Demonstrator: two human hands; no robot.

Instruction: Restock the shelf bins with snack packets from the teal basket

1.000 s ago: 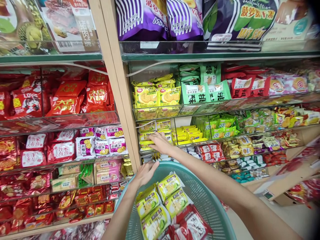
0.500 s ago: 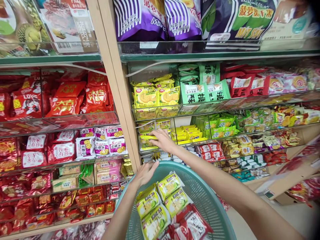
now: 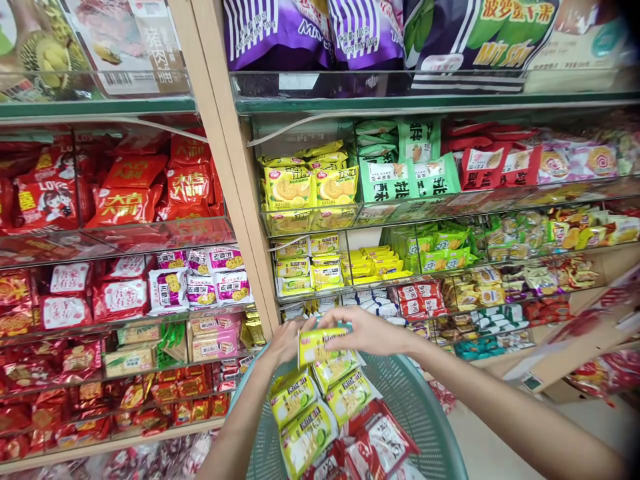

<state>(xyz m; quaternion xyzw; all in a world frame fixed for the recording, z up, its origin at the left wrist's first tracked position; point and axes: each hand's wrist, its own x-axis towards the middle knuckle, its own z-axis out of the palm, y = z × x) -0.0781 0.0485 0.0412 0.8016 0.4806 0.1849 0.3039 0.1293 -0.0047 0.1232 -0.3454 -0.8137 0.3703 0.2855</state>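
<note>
My right hand (image 3: 363, 330) pinches a yellow lemon biscuit packet (image 3: 311, 353) over the far part of a teal plastic basket (image 3: 427, 400). At the basket's far left rim is my left hand (image 3: 286, 343), closed on the rim, its fingertips partly hidden behind the packet. Several yellow lemon packets (image 3: 307, 433) lie inside the basket, with red and white packets (image 3: 380, 440) beside them. Just beyond my hands, a shelf compartment holds stacked yellow packets (image 3: 326, 275) of similar look.
Clear-fronted shelves carry green packets (image 3: 387, 180), red bags (image 3: 130, 207) and purple-white packets (image 3: 231, 287). Large purple bags (image 3: 280, 40) stand on the top shelf. A wooden upright (image 3: 225, 153) divides the two shelf units. Pale floor (image 3: 485, 440) shows at the lower right.
My right hand has come back from the shelf compartment to above the basket with a yellow lemon biscuit packet. My left hand stays at the basket rim.
</note>
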